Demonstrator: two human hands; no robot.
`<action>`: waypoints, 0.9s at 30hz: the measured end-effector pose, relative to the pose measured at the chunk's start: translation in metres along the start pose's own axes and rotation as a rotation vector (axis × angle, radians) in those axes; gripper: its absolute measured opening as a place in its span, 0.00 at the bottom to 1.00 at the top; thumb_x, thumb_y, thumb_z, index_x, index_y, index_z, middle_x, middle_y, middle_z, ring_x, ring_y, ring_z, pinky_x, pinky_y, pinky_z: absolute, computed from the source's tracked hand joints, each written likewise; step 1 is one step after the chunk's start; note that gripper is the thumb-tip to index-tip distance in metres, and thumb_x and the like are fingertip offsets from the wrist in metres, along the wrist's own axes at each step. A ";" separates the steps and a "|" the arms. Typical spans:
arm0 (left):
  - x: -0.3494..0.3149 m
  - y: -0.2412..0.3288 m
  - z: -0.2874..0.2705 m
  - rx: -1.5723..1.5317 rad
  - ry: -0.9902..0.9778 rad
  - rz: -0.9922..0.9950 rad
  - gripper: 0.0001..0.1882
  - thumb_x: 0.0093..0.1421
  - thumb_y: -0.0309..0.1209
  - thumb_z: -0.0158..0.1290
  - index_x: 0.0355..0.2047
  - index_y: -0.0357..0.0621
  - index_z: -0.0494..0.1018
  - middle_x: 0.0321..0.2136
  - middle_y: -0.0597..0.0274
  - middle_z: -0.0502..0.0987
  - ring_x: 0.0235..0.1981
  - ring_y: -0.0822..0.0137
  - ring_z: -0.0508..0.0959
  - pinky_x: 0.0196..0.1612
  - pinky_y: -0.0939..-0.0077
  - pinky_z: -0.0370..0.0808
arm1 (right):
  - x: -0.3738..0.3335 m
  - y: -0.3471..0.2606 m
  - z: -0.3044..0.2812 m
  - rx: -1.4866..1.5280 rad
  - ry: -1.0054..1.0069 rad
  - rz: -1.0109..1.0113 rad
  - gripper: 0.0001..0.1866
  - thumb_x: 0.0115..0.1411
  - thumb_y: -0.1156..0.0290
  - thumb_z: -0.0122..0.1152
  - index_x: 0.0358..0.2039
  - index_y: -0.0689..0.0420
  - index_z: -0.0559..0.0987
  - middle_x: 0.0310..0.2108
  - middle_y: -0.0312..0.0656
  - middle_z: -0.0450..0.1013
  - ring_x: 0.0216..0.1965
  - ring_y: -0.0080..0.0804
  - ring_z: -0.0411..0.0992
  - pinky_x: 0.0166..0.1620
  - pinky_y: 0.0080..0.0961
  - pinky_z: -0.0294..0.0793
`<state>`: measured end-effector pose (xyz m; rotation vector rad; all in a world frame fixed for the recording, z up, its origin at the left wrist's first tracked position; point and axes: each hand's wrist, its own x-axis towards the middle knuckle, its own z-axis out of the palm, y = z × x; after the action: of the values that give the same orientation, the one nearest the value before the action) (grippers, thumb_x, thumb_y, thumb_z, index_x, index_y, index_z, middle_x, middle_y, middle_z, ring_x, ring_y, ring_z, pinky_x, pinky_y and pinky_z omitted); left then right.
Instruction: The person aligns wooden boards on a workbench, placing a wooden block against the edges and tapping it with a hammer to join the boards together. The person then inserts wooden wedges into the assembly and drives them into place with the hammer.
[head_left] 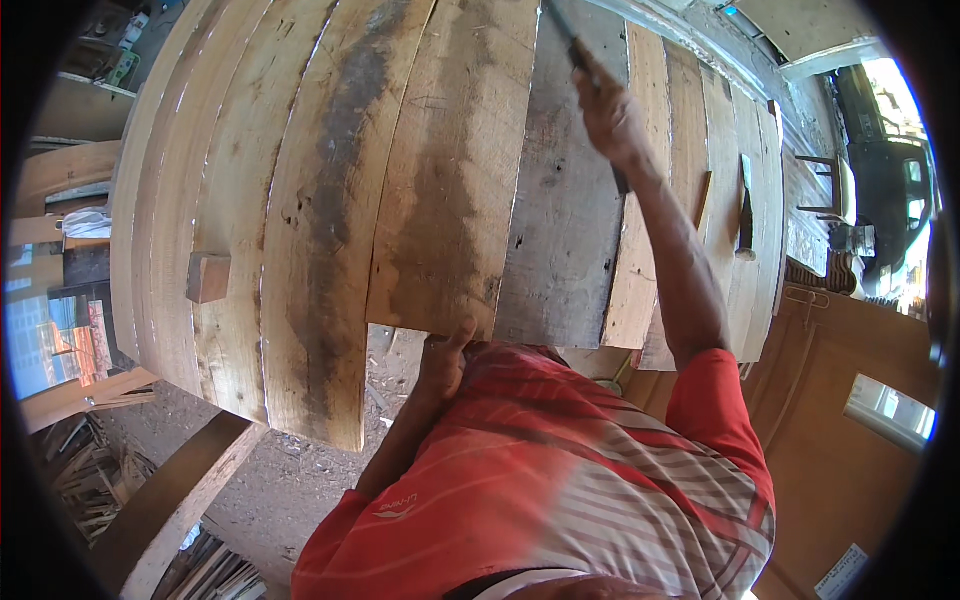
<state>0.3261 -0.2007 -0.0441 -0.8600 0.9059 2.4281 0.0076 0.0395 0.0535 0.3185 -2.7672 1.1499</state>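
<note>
The right hand (615,115) grips a long tool (562,22); the left hand (445,365), its grip hidden, should press the board (445,180) steady.

Block (208,278) on planks (450,180), left side

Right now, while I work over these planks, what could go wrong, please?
Your left hand rests its thumb at the end of a brown-stained plank; the rough edge might give a splinter. Your right hand grips a dark, long-shaped tool whose far end is out of view; a slip could mark the wood. A jolt might shift the wooden block.
</note>
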 end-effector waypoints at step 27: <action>0.015 -0.007 -0.001 0.193 0.031 0.146 0.25 0.63 0.37 0.62 0.57 0.45 0.68 0.47 0.65 0.75 0.46 0.64 0.78 0.47 0.64 0.79 | -0.032 0.054 0.022 -0.222 0.002 0.048 0.28 0.73 0.63 0.46 0.72 0.43 0.59 0.53 0.57 0.75 0.36 0.51 0.78 0.37 0.44 0.78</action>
<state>0.3194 -0.1942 -0.0576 -0.7872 1.2312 2.4029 0.0243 0.0661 -0.0053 0.2276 -2.8793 0.8392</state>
